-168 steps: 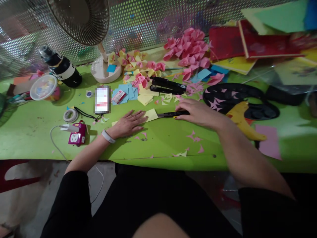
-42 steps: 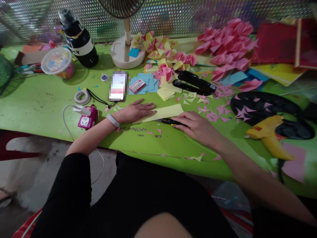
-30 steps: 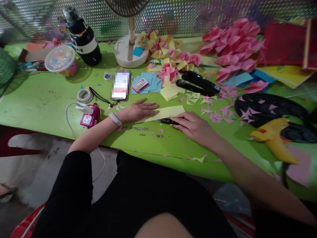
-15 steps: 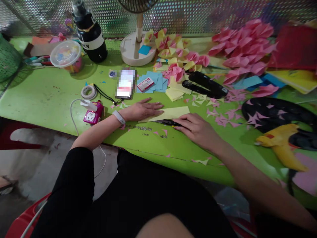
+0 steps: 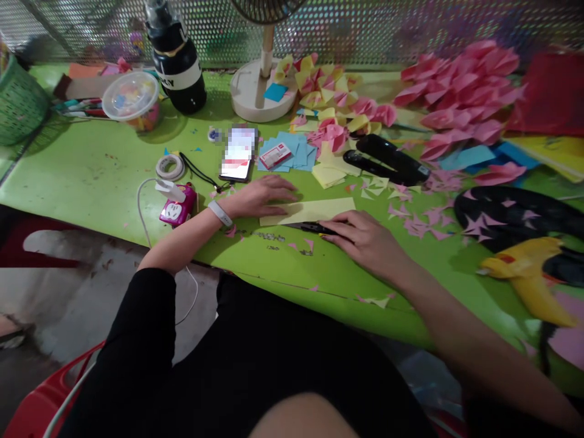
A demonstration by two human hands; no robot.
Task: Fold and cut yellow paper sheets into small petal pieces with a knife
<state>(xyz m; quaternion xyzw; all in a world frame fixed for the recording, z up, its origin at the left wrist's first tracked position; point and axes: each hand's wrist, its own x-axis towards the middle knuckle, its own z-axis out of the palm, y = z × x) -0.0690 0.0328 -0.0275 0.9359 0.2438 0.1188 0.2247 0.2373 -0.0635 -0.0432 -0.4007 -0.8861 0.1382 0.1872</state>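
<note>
A folded-looking strip of pale yellow paper (image 5: 322,208) lies on the green table in front of me. My left hand (image 5: 261,196) is at its left end, palm down, with the fingers stretched and apart. The lower fingers rest at the paper's edge, while the upper ones reach past it. My right hand (image 5: 360,236) is closed around a black utility knife (image 5: 314,227) at the strip's right end. The knife's blade points left and lies along the lower edge of the paper. Part of its handle is hidden under my fingers.
Beyond the hands lie a phone (image 5: 239,152), blue paper squares (image 5: 298,152), a black stapler (image 5: 387,161) and pink paper flowers (image 5: 460,91). A yellow glue gun (image 5: 524,267) is at the right. A pink socket block (image 5: 177,207) and tape roll (image 5: 170,166) sit left.
My left hand has eased its flat press and drawn slightly left along the paper, its fingers more spread. My right hand keeps the knife in place. The view has turned slightly left.
</note>
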